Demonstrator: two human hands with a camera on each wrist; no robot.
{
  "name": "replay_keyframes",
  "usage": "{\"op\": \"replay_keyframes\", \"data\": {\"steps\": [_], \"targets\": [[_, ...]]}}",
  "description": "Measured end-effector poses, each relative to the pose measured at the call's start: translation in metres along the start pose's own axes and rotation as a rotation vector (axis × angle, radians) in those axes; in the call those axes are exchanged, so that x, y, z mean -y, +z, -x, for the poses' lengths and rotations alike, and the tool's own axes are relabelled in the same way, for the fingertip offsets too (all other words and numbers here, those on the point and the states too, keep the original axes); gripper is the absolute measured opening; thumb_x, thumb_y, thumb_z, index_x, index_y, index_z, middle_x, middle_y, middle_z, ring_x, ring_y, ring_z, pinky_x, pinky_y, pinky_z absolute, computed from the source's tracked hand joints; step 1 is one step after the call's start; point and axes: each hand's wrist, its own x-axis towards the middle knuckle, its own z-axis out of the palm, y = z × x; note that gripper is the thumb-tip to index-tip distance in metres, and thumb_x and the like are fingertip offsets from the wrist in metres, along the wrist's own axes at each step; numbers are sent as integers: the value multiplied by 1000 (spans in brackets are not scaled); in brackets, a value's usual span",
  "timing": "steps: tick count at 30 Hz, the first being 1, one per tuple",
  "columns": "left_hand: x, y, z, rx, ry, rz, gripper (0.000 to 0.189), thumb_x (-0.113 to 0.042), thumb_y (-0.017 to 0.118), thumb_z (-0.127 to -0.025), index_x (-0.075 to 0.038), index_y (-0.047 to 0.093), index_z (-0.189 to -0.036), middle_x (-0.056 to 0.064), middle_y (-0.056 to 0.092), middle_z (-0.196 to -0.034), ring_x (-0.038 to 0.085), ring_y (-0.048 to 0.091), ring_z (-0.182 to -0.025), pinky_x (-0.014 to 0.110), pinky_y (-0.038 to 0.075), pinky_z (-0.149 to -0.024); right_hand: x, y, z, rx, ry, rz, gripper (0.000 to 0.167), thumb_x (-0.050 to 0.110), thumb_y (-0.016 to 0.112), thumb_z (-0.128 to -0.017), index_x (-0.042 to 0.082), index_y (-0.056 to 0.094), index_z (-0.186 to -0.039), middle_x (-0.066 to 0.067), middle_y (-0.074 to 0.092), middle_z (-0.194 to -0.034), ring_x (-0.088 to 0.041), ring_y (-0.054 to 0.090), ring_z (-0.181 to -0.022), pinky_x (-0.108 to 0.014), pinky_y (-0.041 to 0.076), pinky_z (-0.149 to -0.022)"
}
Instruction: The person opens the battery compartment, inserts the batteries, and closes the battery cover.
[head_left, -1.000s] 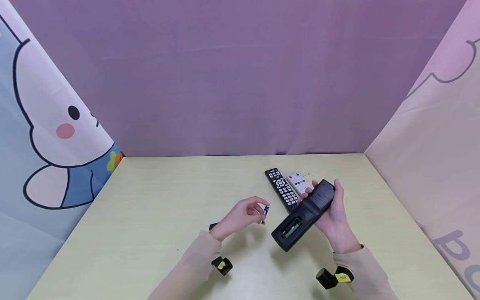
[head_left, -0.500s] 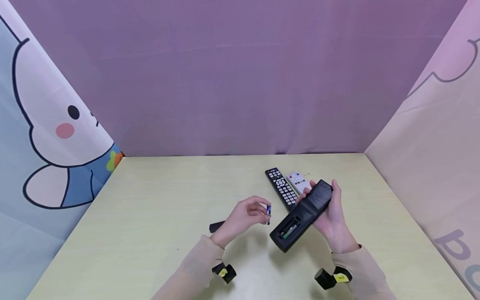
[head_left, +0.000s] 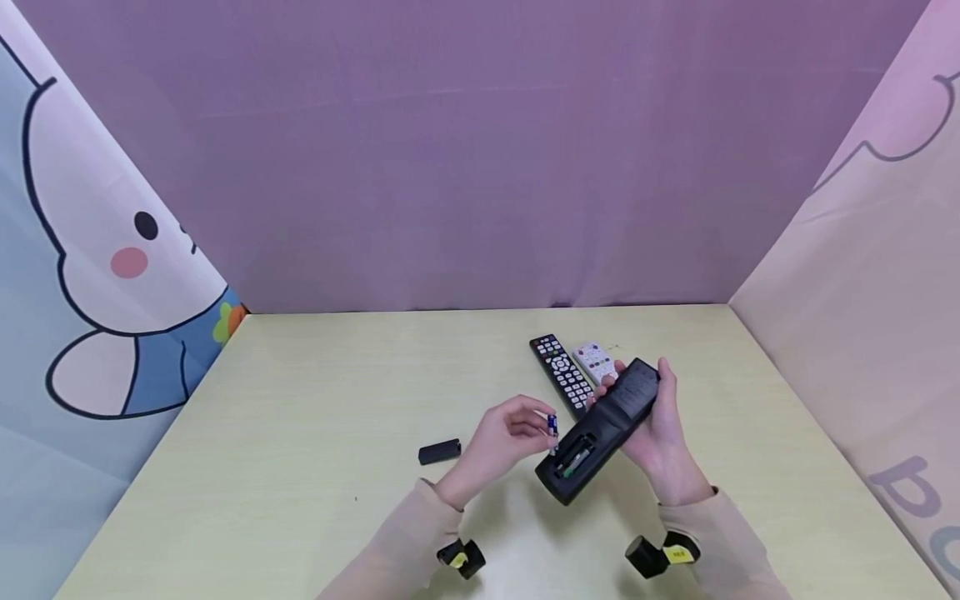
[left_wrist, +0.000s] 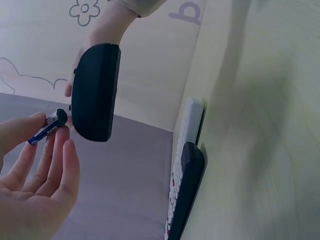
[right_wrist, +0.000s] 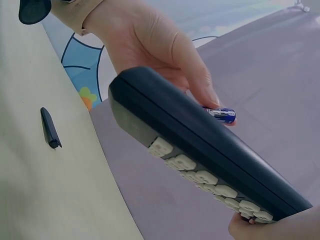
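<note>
My left hand (head_left: 504,435) pinches a small blue and silver battery (head_left: 552,425) between thumb and fingertips. Held above the table, a black remote control (head_left: 617,415) lies in my right hand (head_left: 667,446), its back turned up and its white keys (right_wrist: 205,177) underneath. Near the remote's lower end the battery compartment is uncovered, and one battery (head_left: 576,463) with a green part sits inside. The pinched battery is close beside the compartment's left edge. In the left wrist view the battery (left_wrist: 48,126) tilts, held by the thumb and fingers of the left hand (left_wrist: 42,195).
A black battery cover (head_left: 439,452) lies on the table (head_left: 315,433) to the left of the left hand. Behind the held remote lie another black remote (head_left: 561,373) and a white remote (head_left: 596,362), side by side. A purple cloth (head_left: 480,167) hangs along the back edge.
The left hand has moved right with the battery, up to the remote's compartment, uncovering the battery cover on the table. The right hand has shifted slightly left with the remote.
</note>
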Motion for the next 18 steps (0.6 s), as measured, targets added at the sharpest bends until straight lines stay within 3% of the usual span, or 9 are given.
{"op": "replay_keyframes", "data": {"steps": [5, 11, 18], "targets": [[-3, 6, 2, -21, 23, -48, 27, -3, 68, -75, -3, 60, -101, 12, 64, -87, 7, 56, -71, 21, 48, -67, -1, 1, -1, -10, -1, 4, 50, 56, 52, -80, 16, 37, -107, -6, 47, -82, -21, 48, -75, -34, 39, -76], [-23, 13, 11, -37, 20, -108, 23, -1, 66, -75, -2, 61, -98, 13, 64, -86, 6, 53, -67, 20, 46, -65, -2, 2, -1, -21, -4, -4, 51, 55, 53, -79, 17, 36, -110, -5, 47, -83, -21, 48, -76, -34, 39, -76], [-33, 17, 17, -33, 79, -236, 21, 0, 66, -75, 0, 62, -96, 13, 65, -83, 8, 53, -64, 21, 46, -64, -2, 2, -1, -6, -5, -7, 50, 54, 53, -80, 16, 38, -108, -5, 45, -85, -22, 48, -77, -35, 38, -78]]}}
